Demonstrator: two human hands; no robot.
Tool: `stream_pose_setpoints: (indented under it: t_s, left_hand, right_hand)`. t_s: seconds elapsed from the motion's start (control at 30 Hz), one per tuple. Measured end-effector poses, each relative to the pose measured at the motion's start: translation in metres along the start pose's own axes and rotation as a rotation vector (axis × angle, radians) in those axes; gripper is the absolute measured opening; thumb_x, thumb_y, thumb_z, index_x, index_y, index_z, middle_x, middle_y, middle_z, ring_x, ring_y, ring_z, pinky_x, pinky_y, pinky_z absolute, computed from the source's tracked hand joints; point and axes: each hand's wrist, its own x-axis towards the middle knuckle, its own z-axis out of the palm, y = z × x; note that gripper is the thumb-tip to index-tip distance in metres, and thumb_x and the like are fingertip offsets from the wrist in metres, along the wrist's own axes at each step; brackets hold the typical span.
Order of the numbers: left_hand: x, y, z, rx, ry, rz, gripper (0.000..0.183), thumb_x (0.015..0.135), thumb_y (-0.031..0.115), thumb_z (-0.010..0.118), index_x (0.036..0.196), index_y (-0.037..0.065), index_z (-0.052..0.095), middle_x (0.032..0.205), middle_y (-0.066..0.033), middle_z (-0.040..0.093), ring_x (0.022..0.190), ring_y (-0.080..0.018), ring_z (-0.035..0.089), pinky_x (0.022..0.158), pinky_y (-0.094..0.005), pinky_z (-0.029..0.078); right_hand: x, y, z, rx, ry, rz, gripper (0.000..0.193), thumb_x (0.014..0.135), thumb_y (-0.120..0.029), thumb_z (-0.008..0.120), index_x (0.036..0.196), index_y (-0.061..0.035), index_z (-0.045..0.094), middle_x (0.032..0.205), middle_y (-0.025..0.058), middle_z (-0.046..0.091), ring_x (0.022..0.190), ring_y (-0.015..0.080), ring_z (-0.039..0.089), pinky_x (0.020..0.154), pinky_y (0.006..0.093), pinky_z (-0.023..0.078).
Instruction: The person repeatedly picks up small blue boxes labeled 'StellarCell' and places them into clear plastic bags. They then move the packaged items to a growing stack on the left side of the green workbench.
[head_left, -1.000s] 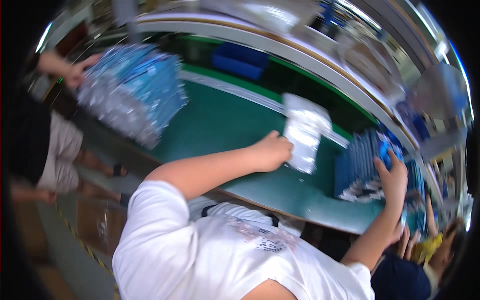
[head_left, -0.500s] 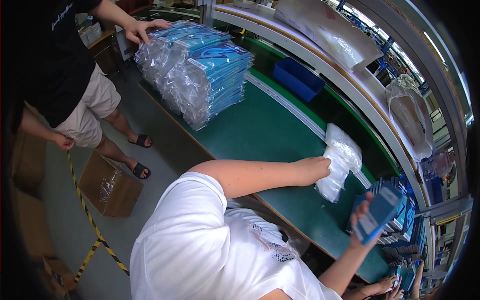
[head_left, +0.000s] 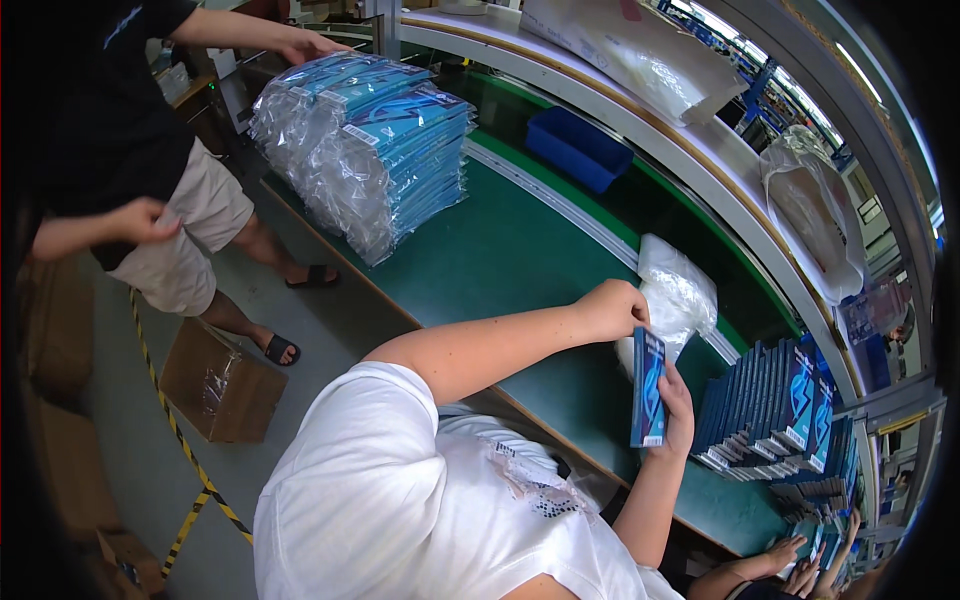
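My right hand (head_left: 678, 405) grips a slim blue box (head_left: 648, 388), held upright with its narrow side toward me. Just beyond the box's top edge, my left hand (head_left: 612, 310) has its fingers pinched at the edge of a clear plastic bag on a pile of clear plastic bags (head_left: 678, 285). The fingertips are partly hidden. Rows of similar blue boxes (head_left: 765, 405) stand on the green table to the right of my right hand.
On the green table (head_left: 520, 230), a tall stack of bagged blue boxes (head_left: 400, 150) stands at the far left; a co-worker's hand (head_left: 310, 45) touches it. A blue bin (head_left: 580, 148) sits beyond the table rail. Another person's hands (head_left: 785, 555) are at lower right. An open carton (head_left: 220, 385) is on the floor.
My right hand has brought the blue box leftward and up, beside the bags. My left hand has shifted slightly up and left. The co-worker's lower hand has risen.
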Motion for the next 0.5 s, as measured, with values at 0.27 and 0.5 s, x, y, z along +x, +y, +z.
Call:
stream_pose_setpoints:
  t_s: [0.27,0.5]
  left_hand:
    - [-0.002,-0.002,-0.001,0.101,-0.066,-0.026,0.013,0.069,0.004,0.062,0.081,0.0,0.068,0.072,-0.0144,0.065,0.069,-0.0233,0.065,0.065,-0.0333,0.05]
    - [-0.017,0.008,0.015,0.294,-0.042,0.074,0.032,0.072,0.001,0.055,0.104,0.0,0.058,0.079,-0.0214,0.063,0.075,-0.0363,0.063,0.068,-0.0426,0.05]
  right_hand:
    - [0.001,-0.001,-0.012,-0.244,0.054,-0.019,0.054,0.081,-0.003,0.062,0.128,0.0102,0.04,0.105,0.0146,0.062,0.086,0.0169,0.065,0.078,0.0275,0.053]
    - [-0.01,0.013,-0.007,-0.241,0.304,-0.129,0.052,0.084,0.0,0.058,0.13,0.0122,0.037,0.111,0.0176,0.059,0.096,0.0205,0.061,0.085,0.0321,0.048]
